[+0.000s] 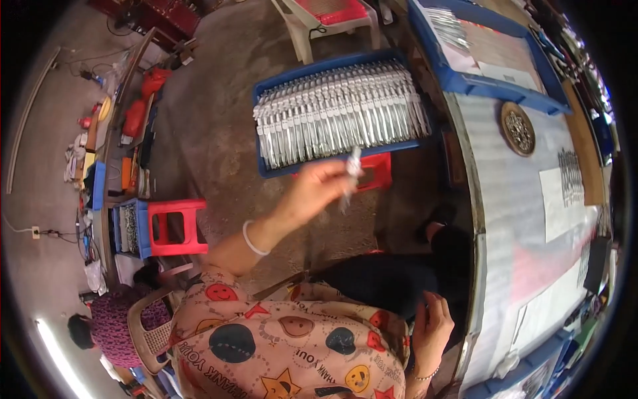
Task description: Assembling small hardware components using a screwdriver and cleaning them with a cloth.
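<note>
My left hand point(319, 191), a white band round its wrist, is raised in front of a blue tray point(264, 171). Pinched in its fingers is a slim silvery metal piece point(354, 163) with a whitish upper part, blurred at its lower end. The tray holds rows of similar slim metal pieces point(339, 113), packed side by side. My right hand point(432, 327) rests low beside my lap, near the table edge, with nothing visible in it and its fingers loosely apart.
A red stool point(375, 171) stands under the tray. To the right, a long table point(495, 199) carries a round bowl of small metal parts point(517, 130), paper sheets and another blue tray point(478, 85). At left are a red stool point(176, 226) and a seated person point(123, 322).
</note>
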`<state>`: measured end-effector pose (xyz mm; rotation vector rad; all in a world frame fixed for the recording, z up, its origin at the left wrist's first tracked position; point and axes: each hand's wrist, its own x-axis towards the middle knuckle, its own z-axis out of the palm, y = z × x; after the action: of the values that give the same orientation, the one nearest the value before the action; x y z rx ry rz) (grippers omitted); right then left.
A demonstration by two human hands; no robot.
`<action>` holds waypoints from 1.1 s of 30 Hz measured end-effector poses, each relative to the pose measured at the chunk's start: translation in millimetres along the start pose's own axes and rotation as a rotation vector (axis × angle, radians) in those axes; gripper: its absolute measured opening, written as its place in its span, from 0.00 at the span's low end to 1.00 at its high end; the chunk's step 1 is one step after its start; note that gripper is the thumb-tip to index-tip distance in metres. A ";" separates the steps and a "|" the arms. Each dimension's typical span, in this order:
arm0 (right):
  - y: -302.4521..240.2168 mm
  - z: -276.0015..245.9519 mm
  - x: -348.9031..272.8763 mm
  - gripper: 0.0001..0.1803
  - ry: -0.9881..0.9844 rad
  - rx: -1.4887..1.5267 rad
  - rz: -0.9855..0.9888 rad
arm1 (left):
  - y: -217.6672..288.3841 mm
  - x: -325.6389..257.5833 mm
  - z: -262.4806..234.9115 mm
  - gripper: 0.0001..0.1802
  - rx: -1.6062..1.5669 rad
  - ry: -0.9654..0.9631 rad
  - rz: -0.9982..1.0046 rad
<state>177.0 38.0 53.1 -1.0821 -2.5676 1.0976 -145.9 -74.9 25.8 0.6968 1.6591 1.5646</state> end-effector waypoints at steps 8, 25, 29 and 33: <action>-24.4 13.9 22.9 0.11 -0.092 -0.015 -0.057 | -22.3 75.5 -98.8 0.09 0.298 0.504 0.096; -24.3 23.2 23.4 0.10 -0.135 -0.092 -0.042 | -69.7 97.7 -97.9 0.27 0.837 0.528 0.145; -22.7 21.3 21.7 0.10 -0.138 -0.099 -0.043 | -62.5 93.1 -94.8 0.31 1.048 0.519 0.132; -18.1 23.3 17.1 0.10 -0.145 -0.123 -0.038 | -58.8 87.1 -90.5 0.30 1.262 0.504 0.249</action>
<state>145.3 27.6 46.1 -1.0092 -2.7894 1.0575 -263.8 -64.7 -46.6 1.1931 3.0358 0.6658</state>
